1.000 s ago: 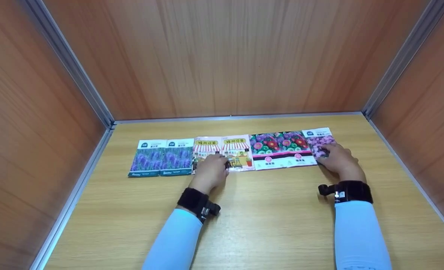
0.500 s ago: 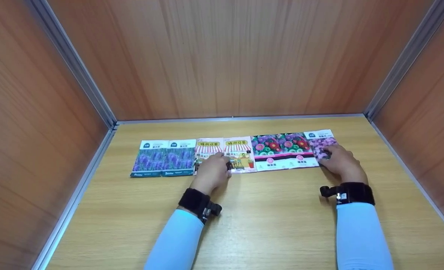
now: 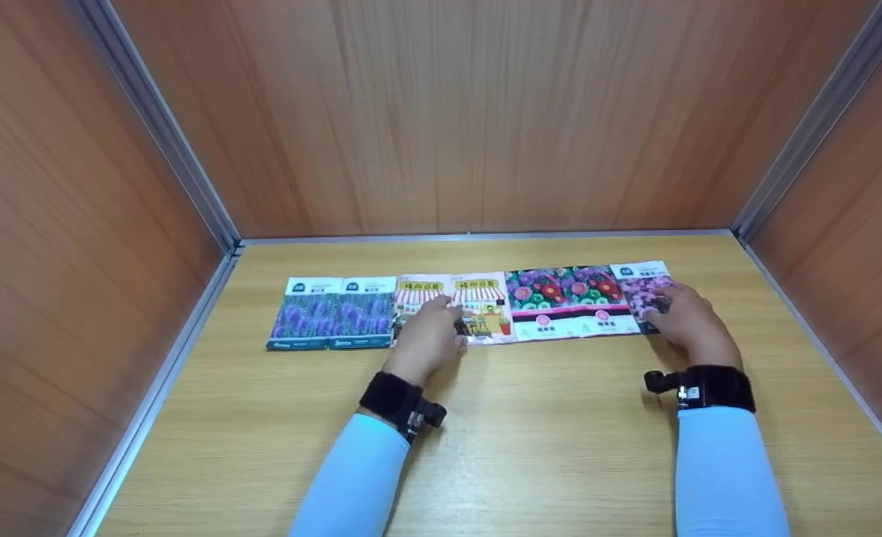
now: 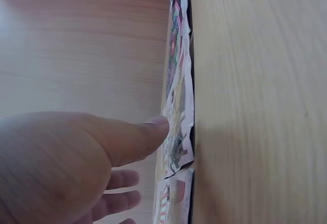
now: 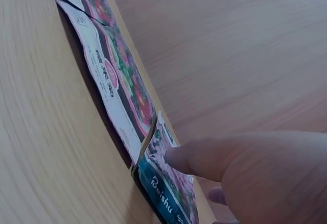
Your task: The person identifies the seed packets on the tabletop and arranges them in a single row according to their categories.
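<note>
Printed flower-seed packets lie edge to edge in a row across the table. My left hand [image 3: 427, 339] rests over the two pink packets with striped awnings [image 3: 483, 306], covering part of the left one. In the left wrist view its thumb [image 4: 138, 140] lies straight against a packet face. At the row's right end, my right hand [image 3: 693, 321] touches a packet of pink-purple flowers [image 3: 638, 293]. The right wrist view shows the thumb [image 5: 191, 156] on that packet's face, its near edge raised at the neighbouring red-flower packet [image 5: 115, 78]. Fingers are partly hidden behind both hands.
Two lavender packets [image 3: 305, 313] form the left end of the row. The wooden table [image 3: 545, 447] is enclosed by a back panel [image 3: 470, 119] and side panels with metal corner posts. Each wrist wears a black strap with a small camera [image 3: 432, 414].
The whole head view has shifted slightly right. My right thumb has slid a little right on the end packet, so more of its lower left corner shows. My left hand stays over the pink packets.
</note>
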Tool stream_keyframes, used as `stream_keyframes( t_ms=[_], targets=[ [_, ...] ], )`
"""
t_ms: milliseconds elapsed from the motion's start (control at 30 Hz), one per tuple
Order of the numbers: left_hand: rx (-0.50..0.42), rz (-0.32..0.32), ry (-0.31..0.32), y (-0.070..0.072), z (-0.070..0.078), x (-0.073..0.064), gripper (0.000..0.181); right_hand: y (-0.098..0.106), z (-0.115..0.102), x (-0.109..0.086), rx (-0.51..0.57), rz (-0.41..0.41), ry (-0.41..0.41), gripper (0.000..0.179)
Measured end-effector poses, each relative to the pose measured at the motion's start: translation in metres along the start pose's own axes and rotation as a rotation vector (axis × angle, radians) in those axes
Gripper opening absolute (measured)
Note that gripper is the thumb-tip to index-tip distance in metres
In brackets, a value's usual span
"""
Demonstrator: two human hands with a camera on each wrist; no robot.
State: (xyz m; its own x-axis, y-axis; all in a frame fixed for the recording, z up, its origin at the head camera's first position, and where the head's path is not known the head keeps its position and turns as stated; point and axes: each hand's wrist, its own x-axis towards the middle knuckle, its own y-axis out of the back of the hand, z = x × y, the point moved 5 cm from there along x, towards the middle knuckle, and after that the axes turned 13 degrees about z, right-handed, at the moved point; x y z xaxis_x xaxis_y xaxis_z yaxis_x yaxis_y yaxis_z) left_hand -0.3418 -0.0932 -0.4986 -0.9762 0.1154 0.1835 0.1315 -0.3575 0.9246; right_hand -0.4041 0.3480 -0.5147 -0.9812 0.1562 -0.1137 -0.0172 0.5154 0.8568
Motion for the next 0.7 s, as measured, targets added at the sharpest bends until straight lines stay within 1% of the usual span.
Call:
stream_keyframes(
  t_ms=[200,267,367,533,633,700],
  targets=[
    [-0.045,0.046,0.010,0.010,-0.003,0.006,0.051,0.004,-0.016,-0.004,0.032,0.073,0.021,0.074],
    [-0.067,0.063,0.021,0.014,-0.007,0.007,0.052,0.006,-0.024,-0.005,0.026,0.107,0.046,0.072],
    [-0.077,0.100,0.030,0.020,-0.012,0.011,0.054,0.008,-0.034,-0.006,0.027,0.146,0.073,0.071],
    [-0.031,0.221,0.032,0.036,-0.019,0.021,0.056,0.007,-0.053,-0.007,0.037,0.185,0.130,0.072],
    [-0.012,0.292,0.051,0.047,-0.026,0.026,0.059,0.004,-0.067,-0.004,0.029,0.194,0.171,0.069],
    [-0.013,0.319,0.073,0.054,-0.031,0.030,0.060,0.004,-0.077,-0.003,0.020,0.195,0.194,0.069]
  ],
)
